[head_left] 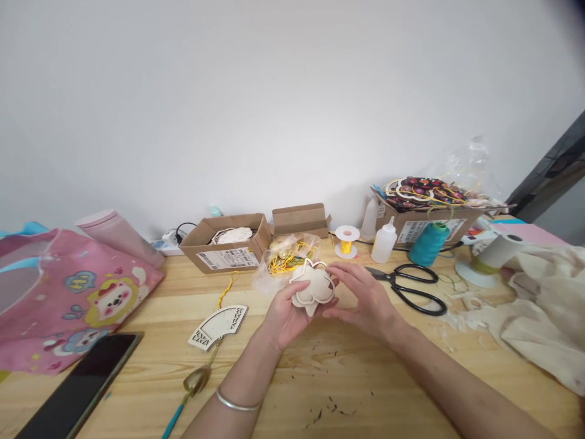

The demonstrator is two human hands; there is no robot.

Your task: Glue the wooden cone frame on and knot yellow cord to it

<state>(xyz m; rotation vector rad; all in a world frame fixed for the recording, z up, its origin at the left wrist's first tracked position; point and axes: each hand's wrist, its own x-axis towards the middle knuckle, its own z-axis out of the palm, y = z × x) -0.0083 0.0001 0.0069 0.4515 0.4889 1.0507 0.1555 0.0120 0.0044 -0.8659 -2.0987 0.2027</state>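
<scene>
Cream shape (pixel 314 288): above the desk (pixel 351 378), held in the left hand's (pixel 289 314) fingers
Right hand (pixel 368 299): fingers at the shape's edge, can't tell if gripping
Crowding the right: black scissors (pixel 392 277) kinda close, crumpled fabric (pixel 539 311)
Behind: thread bag (pixel 286 263), yellow spool (pixel 346 247), squeeze bottle (pixel 384 242)
Left: wooden fan (pixel 221 325), phone (pixel 82 390)

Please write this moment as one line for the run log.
left hand: holds cream piece | right hand: at its edge | nearby: black-handled scissors, fan-shaped piece on wooden table
</scene>
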